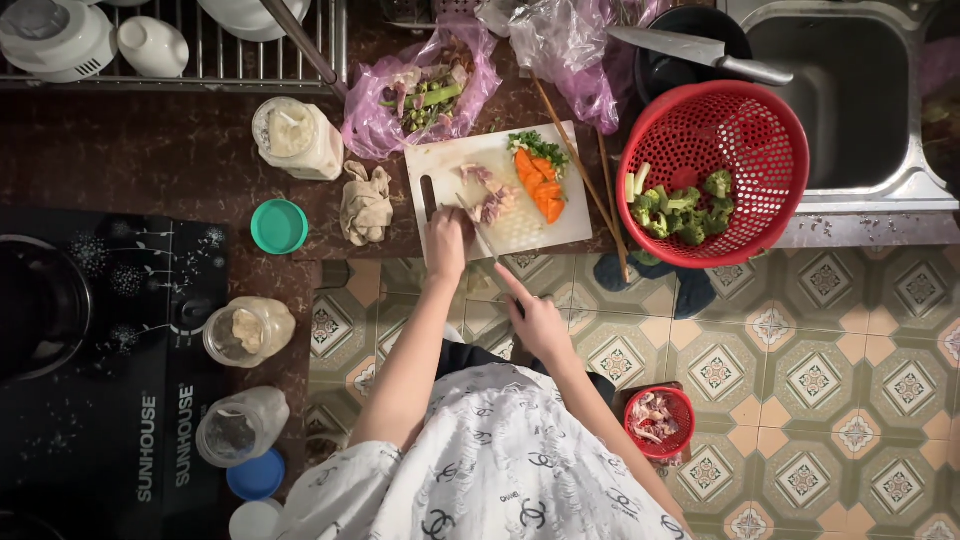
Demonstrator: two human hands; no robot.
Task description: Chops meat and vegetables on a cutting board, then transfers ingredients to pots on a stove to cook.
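Left hand [446,243] pressed down on pale meat pieces [490,200] on the white cutting board [455,165], fingers curled together over them. Right hand [535,318] clamped on a knife [484,240], blade angled up to the meat just beside the left fingers. Orange carrot slices [540,185] and chopped greens [540,148] on the board's far right part. Red colander [765,135] of broccoli [680,210] just right of the board at the sink [850,90]. Wooden chopsticks [580,165] lying between. Crumpled rag [365,203], teal lid [279,226] and a jar [297,138] left on the dark worktop [150,150]. Small red bowl [660,420] on the tiled floor [830,380].
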